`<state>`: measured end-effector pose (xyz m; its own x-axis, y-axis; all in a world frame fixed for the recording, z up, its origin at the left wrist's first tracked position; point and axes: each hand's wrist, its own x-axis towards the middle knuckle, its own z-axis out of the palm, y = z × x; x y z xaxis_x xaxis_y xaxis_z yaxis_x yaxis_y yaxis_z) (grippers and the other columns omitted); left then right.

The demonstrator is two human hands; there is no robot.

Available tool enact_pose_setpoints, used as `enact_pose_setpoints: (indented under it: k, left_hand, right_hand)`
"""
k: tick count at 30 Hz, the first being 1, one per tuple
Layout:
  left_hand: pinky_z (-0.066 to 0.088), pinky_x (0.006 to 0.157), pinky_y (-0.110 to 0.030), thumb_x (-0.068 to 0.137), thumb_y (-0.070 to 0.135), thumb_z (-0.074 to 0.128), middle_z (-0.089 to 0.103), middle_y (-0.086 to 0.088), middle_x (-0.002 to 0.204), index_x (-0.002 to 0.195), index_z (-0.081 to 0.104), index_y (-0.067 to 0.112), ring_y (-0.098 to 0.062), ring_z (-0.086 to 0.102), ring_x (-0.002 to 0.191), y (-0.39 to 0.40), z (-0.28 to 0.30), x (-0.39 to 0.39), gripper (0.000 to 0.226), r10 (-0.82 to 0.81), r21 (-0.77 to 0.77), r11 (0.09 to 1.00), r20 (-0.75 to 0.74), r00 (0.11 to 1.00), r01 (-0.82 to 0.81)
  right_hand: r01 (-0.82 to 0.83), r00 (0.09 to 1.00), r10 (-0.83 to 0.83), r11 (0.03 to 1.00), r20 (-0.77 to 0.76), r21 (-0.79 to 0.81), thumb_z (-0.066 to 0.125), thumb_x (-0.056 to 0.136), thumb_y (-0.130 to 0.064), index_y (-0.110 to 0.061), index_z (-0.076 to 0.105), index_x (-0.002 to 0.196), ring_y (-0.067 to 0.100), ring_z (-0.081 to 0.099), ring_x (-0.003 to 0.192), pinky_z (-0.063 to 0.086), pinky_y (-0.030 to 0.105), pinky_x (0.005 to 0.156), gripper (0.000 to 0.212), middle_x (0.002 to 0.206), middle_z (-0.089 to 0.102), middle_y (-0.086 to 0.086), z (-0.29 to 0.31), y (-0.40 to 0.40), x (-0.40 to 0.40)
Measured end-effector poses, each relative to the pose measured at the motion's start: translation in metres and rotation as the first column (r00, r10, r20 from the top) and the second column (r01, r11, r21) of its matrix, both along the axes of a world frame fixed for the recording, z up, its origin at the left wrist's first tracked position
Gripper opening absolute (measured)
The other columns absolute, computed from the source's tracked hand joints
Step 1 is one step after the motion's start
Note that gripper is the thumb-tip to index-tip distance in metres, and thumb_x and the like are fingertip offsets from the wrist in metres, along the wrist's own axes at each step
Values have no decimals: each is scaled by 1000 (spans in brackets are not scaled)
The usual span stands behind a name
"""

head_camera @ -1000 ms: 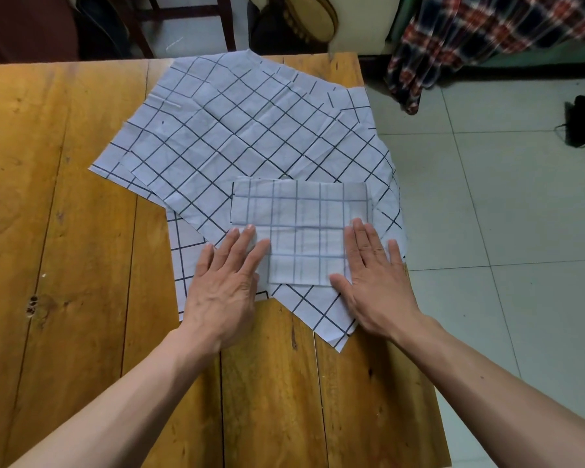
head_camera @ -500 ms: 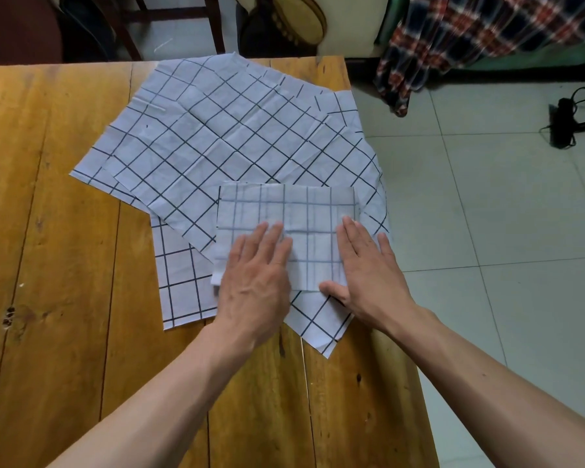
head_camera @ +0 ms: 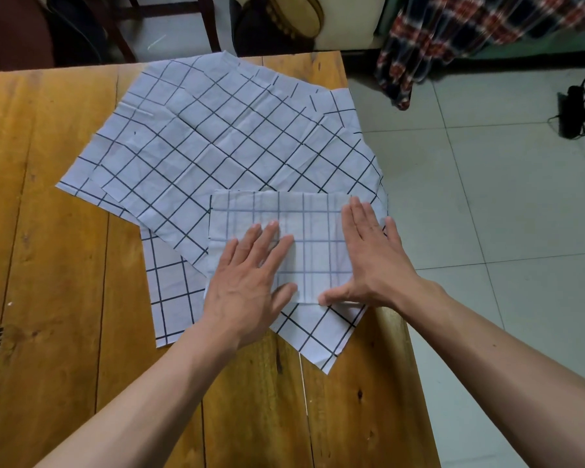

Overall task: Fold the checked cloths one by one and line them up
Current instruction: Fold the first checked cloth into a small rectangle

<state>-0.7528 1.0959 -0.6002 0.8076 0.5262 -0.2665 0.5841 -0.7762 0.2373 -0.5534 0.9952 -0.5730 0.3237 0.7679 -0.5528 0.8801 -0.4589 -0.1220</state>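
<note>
Left hand (head_camera: 247,292) and right hand (head_camera: 374,261), fingers flat, holding nothing, press folded white checked cloth (head_camera: 304,231) near bench's (head_camera: 48,298) right edge; crease firmly outward, edges aligned.

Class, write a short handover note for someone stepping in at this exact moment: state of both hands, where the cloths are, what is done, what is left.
Left hand: flat, fingers straight, pressing the folded cloth.
Right hand: flat, pressing the same cloth's right side.
Folded cloth lies on the unfolded checked cloths, spread overlapping near the wooden table's right edge.
Done: one cloth folded.
Left: move it aside, fold the rest, line them up.
</note>
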Motion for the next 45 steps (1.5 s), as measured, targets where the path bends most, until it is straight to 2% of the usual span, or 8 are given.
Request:
enact_pose_setpoints:
  k: [5, 9, 13, 15, 26, 34, 39, 45]
  left_hand:
    - [1, 124, -43, 99, 54, 16, 2, 2, 167, 157, 14, 33, -19, -6, 154, 4, -3, -21, 62, 10, 24, 1000, 49, 999, -12]
    - [24, 119, -42, 96, 44, 46, 38, -1, 157, 145, 44, 25, -23, 26, 148, 9, 4, -21, 52, 9, 10, 1000, 169, 986, -11]
    - [32, 111, -37, 86, 45, 64, 48, 5, 148, 147, 41, 26, -18, 36, 141, 13, 8, -30, 68, -63, -23, 997, 210, 976, 69]
    - [35, 110, -38, 83, 45, 66, 49, 4, 147, 147, 42, 25, -20, 38, 139, 16, 8, -36, 71, -114, -21, 992, 202, 973, 121]
    - [43, 98, -45, 65, 20, 66, 45, -3, 144, 125, 51, 26, -29, 44, 129, 19, 34, -19, 63, -252, 56, 965, -74, 965, 256]
    - [34, 109, -45, 71, 12, 71, 31, -4, 152, 136, 38, 24, -29, 35, 137, 22, 35, -23, 73, -287, 136, 942, -143, 947, 306]
    - [47, 88, -44, 63, 5, 74, 62, -5, 106, 102, 58, 16, -28, 58, 97, 28, 35, -37, 43, -198, 209, 958, -2, 980, 194]
    - [44, 75, -41, 73, 6, 73, 52, 0, 74, 86, 57, 17, -24, 49, 69, 25, 38, -52, 23, -135, 262, 961, 156, 978, 91]
  right_hand:
    - [0, 1000, 0, 998, 5, 57, 62, 57, -86, -13, -32, 147, 21, -38, 141, -14, 48, 120, 149, 153, -40, 4, -2, -2, 0]
    - [-84, 995, 75, 983, 59, 163, 66, 70, -72, -14, -10, 155, 23, -29, 146, -12, 45, 121, 128, 162, -22, 7, 6, -11, -7]
    - [-157, 983, 183, 898, -24, 410, 77, 79, -39, -16, 40, 147, 20, 11, 151, 26, 43, 119, 80, 162, 22, 5, 3, -20, -24]
    - [-103, 981, 167, 884, -102, 456, 74, 82, -35, -18, 48, 140, 16, 24, 148, 41, 41, 110, 66, 157, 32, 1, -1, -20, -34]
    - [72, 972, 25, 913, -233, 401, 81, 76, -34, -26, 46, 140, 7, 21, 145, 29, 30, 115, 73, 155, 30, -13, -6, -17, -42]
    - [83, 973, 7, 923, -232, 376, 81, 76, -32, -27, 46, 140, 6, 21, 145, 27, 27, 114, 73, 155, 29, -14, -3, -16, -42]
    - [65, 977, 13, 932, -211, 358, 79, 78, -35, -29, 42, 142, 6, 20, 145, 24, 23, 110, 74, 155, 26, -15, -2, -17, -43]
    - [-58, 985, 118, 911, -123, 409, 79, 74, -46, -21, 44, 141, 17, 31, 143, 37, 37, 113, 80, 152, 36, -3, 9, -17, -52]
